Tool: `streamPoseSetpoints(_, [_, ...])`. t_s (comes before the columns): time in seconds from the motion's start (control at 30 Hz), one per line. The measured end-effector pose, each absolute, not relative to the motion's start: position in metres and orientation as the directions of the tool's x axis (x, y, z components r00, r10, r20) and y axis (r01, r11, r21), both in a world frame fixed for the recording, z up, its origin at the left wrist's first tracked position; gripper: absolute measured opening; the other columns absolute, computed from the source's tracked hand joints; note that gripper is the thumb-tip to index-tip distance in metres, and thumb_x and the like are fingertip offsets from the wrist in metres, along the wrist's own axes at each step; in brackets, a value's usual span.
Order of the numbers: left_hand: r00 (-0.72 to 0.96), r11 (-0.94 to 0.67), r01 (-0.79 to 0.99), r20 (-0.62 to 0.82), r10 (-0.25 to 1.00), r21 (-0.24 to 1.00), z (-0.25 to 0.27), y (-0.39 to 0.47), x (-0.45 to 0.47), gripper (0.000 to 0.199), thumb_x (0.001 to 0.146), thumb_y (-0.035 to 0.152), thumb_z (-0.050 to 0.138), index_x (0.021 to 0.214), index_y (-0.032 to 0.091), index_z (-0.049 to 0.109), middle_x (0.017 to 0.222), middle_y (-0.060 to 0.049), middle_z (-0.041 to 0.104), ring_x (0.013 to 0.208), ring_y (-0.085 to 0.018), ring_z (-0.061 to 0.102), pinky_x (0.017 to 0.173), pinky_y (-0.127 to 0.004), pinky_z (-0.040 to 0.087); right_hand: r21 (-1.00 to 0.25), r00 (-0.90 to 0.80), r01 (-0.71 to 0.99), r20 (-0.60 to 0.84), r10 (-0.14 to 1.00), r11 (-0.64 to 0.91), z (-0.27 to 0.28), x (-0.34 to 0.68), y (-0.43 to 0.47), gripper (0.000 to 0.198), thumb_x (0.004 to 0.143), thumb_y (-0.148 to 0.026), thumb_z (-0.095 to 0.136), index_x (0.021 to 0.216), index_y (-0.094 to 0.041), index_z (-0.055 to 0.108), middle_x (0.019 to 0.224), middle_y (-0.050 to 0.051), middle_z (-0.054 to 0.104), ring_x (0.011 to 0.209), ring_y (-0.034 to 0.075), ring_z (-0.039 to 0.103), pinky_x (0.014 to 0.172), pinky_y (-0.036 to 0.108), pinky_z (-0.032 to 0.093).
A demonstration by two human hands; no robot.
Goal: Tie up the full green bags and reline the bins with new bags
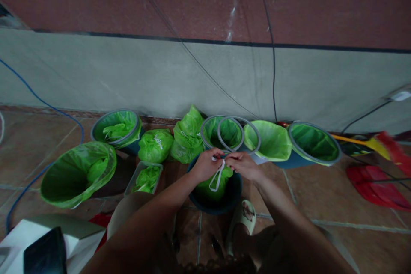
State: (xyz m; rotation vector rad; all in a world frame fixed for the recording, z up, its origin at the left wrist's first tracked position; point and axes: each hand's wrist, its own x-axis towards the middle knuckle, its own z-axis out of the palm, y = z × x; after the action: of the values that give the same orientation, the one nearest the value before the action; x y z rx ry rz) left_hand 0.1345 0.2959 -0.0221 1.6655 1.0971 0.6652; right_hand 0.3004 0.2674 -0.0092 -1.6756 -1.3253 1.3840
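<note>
Between my feet stands a dark blue bin (236,197) with a green garbage bag (210,188) gathered inside it. A white drawstring (217,177) hangs in a loop from the bag's neck. My left hand (208,163) pinches the drawstring from the left side. From the right, my right hand (243,164) has its fingers closed on the same drawstring, close to the left fingertips. Both hands meet above the bin's opening. The exact hold of each fingertip is too small to make out.
Along the wall stand several lined bins, among them a left bin (115,128) and a right bin (314,143). Two tied green bags (156,144) sit between. A loose grey ring (239,135) leans there. A red dustpan (375,184) lies right; a phone (45,252) rests on a white box (80,244).
</note>
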Motion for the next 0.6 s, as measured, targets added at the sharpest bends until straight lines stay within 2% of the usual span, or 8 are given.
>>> streamPoseSetpoints(0.13, [0.467,-0.129,0.382,-0.071,0.881,0.915,-0.022,0.296,0.135,0.019,0.078,0.013,0.060,0.095,0.017,0.070,0.082,0.001,0.070,0.074,-0.012,0.062,0.073,-0.022,0.049,-0.863,-0.057,0.451,-0.283,0.957,-0.228,-0.013,0.304,0.268,0.020,0.068,-0.033,0.051,0.059,-0.019,0.062,0.053,-0.004,0.050,0.051,0.010,0.045,0.052,0.023,0.034])
streamPoseSetpoints(0.2, [0.495,-0.165,0.427,-0.077,0.865,0.889,-0.022,0.299,0.133,0.016,0.078,0.015,0.063,0.093,0.018,0.070,0.084,-0.001,0.071,0.077,-0.014,0.063,0.075,-0.023,0.049,-0.792,-0.059,0.584,-0.257,0.965,-0.175,-0.013,0.306,0.268,0.020,0.071,-0.032,0.052,0.062,-0.020,0.065,0.053,-0.003,0.052,0.052,0.011,0.047,0.053,0.025,0.034])
streamPoseSetpoints(0.33, [0.484,-0.246,0.650,-0.142,0.863,0.719,-0.029,0.303,0.126,0.012,0.075,0.013,0.065,0.084,0.019,0.071,0.080,-0.003,0.072,0.083,-0.019,0.066,0.082,-0.028,0.050,-0.438,0.058,0.882,-0.262,0.963,-0.172,-0.015,0.308,0.265,0.017,0.075,-0.028,0.059,0.067,-0.022,0.072,0.066,0.005,0.067,0.065,0.019,0.061,0.061,0.029,0.039])
streamPoseSetpoints(0.4, [0.455,-0.254,0.744,-0.189,0.870,0.618,-0.035,0.303,0.122,0.014,0.073,0.010,0.066,0.080,0.020,0.071,0.083,-0.005,0.073,0.089,-0.022,0.067,0.087,-0.030,0.049,-0.294,0.116,0.933,-0.297,0.948,-0.207,-0.020,0.309,0.263,0.016,0.077,-0.025,0.061,0.068,-0.021,0.073,0.075,0.010,0.072,0.074,0.024,0.066,0.066,0.032,0.043])
streamPoseSetpoints(0.43, [0.440,-0.248,0.773,-0.212,0.872,0.583,-0.038,0.303,0.121,0.013,0.073,0.011,0.066,0.080,0.021,0.070,0.086,-0.006,0.073,0.092,-0.023,0.067,0.088,-0.031,0.049,-0.267,0.121,0.940,-0.322,0.939,-0.213,-0.023,0.310,0.263,0.017,0.078,-0.024,0.060,0.069,-0.021,0.074,0.079,0.012,0.073,0.078,0.026,0.067,0.069,0.034,0.045])
streamPoseSetpoints(0.5, [0.425,-0.230,0.802,-0.256,0.868,0.551,-0.045,0.301,0.118,0.014,0.074,0.015,0.067,0.085,0.021,0.070,0.090,-0.008,0.073,0.095,-0.024,0.067,0.089,-0.032,0.049,-0.277,0.096,0.939,-0.359,0.928,-0.205,-0.031,0.312,0.263,0.018,0.081,-0.023,0.057,0.077,-0.019,0.075,0.086,0.014,0.074,0.086,0.028,0.069,0.075,0.036,0.047])
streamPoseSetpoints(0.57, [0.427,-0.213,0.801,-0.284,0.859,0.560,-0.050,0.299,0.116,0.023,0.072,0.018,0.069,0.095,0.021,0.068,0.095,-0.009,0.073,0.096,-0.026,0.067,0.089,-0.033,0.050,-0.353,0.053,0.917,-0.346,0.937,-0.182,-0.040,0.315,0.264,0.023,0.081,-0.022,0.057,0.097,-0.020,0.074,0.098,0.013,0.074,0.096,0.028,0.068,0.084,0.038,0.048])
streamPoseSetpoints(0.6, [0.431,-0.203,0.794,-0.296,0.852,0.573,-0.052,0.298,0.115,0.029,0.069,0.018,0.071,0.097,0.020,0.067,0.096,-0.010,0.072,0.096,-0.027,0.067,0.089,-0.033,0.050,-0.410,0.023,0.898,-0.321,0.947,-0.161,-0.045,0.315,0.263,0.033,0.079,-0.020,0.059,0.109,-0.021,0.071,0.106,0.012,0.072,0.102,0.027,0.066,0.089,0.038,0.047])
